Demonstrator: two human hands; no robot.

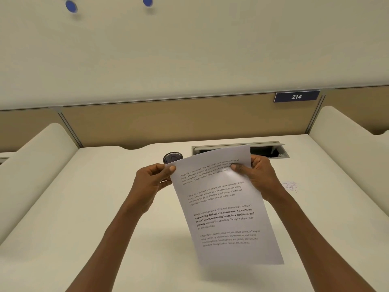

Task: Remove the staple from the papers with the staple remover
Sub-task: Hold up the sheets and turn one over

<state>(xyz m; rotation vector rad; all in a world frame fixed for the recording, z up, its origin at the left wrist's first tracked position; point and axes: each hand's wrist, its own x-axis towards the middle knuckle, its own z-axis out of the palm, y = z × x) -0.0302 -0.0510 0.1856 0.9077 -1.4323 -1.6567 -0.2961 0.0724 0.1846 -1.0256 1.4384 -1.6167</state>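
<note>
White printed papers (223, 209) hang in the air above the desk, tilted, with the text facing me. My left hand (153, 178) pinches the top left corner between thumb and fingers. My right hand (256, 173) grips the top right edge, thumb on the front of the sheet. No staple shows; the left thumb covers that corner. No staple remover is in sight.
A cream desk (105, 207) lies below, walled by raised cream side dividers. A black mesh cup (173, 157) stands behind the left hand. An open cable tray (271, 149) runs along the back. Small scattered bits (291, 186) lie on the desk to the right.
</note>
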